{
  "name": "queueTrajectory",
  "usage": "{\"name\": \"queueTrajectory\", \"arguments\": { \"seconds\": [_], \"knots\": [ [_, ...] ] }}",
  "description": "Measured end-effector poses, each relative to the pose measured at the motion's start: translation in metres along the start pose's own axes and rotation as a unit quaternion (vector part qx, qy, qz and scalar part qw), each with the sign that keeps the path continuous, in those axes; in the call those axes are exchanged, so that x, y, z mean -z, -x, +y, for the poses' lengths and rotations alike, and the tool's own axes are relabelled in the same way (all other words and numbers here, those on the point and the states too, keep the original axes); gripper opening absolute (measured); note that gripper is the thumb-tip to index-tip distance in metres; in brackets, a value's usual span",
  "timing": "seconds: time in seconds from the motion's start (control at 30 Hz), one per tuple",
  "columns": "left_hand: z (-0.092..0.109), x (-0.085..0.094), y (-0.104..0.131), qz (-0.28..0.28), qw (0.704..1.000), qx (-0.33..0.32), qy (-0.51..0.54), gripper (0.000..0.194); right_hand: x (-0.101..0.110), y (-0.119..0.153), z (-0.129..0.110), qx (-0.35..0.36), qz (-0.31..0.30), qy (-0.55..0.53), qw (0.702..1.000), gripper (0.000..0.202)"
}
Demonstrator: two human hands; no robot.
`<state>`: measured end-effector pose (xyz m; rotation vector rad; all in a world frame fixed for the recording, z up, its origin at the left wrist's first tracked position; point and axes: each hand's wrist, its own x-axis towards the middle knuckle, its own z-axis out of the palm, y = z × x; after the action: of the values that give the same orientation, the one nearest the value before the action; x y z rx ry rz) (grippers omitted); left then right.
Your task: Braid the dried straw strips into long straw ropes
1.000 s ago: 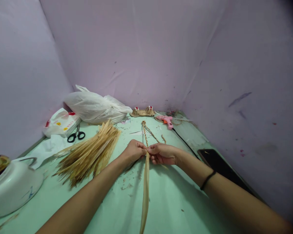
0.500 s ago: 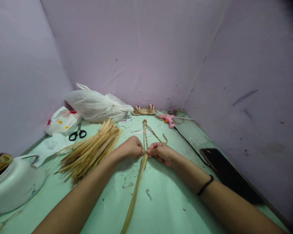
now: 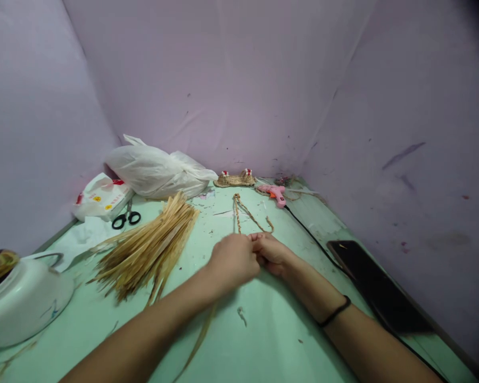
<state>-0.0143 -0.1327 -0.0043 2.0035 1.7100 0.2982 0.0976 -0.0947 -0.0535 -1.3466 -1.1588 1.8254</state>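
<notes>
A thin twisted cord runs from a knot near the middle of the green table down to my hands, and a second length bends off to the right. My left hand is closed over the cord's near end, its fingertips hidden behind the back of the hand. Touching it, my right hand pinches at the same spot with curled fingers. A pale dry strip trails from under my left hand toward the front edge. Left of my hands lies a fanned bundle of dry leaf strips.
A white plastic bag, a tissue pack and black-handled scissors lie back left. A white pot stands at the left. A woven piece and pink glue gun are behind; a black phone lies right.
My left hand has moved right and turned over the cord, against my right hand. The trailing strip looks thinner and has shifted left. My right hand has barely moved.
</notes>
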Motion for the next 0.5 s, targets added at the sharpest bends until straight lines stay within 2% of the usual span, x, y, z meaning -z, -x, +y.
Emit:
{"name": "queueTrajectory", "arguments": {
  "seconds": [0.03,0.1,0.13,0.2,0.27,0.3,0.37,0.5],
  "knots": [
    [-0.006,0.006,-0.006,0.022,0.999,-0.004,0.040,0.019,0.001,0.000,0.000,0.004,-0.005,-0.003,1.000,0.005],
    [-0.019,0.016,-0.017,0.054,0.984,0.066,0.153,0.017,0.003,0.000,-0.001,0.010,-0.026,0.005,1.000,0.005],
    [-0.024,0.018,-0.021,0.022,0.970,0.105,0.217,0.016,0.004,0.000,-0.001,0.015,-0.036,0.009,0.999,0.007],
    [-0.030,0.015,-0.027,-0.074,0.926,0.144,0.340,0.013,0.005,0.001,-0.002,0.029,-0.051,0.004,0.998,0.008],
    [-0.033,0.007,-0.030,-0.154,0.881,0.143,0.423,0.010,0.005,0.004,-0.003,0.037,-0.047,-0.005,0.998,0.009],
    [-0.033,0.003,-0.030,-0.170,0.867,0.141,0.446,0.010,0.005,0.005,-0.004,0.039,-0.042,-0.006,0.998,0.011],
    [-0.031,-0.003,-0.031,-0.165,0.862,0.154,0.454,0.010,0.004,0.006,-0.003,0.053,-0.031,0.001,0.998,0.015],
    [-0.029,-0.013,-0.032,-0.103,0.899,0.192,0.381,0.010,0.002,0.001,0.004,0.136,0.016,0.077,0.988,0.011]
  ]
}}
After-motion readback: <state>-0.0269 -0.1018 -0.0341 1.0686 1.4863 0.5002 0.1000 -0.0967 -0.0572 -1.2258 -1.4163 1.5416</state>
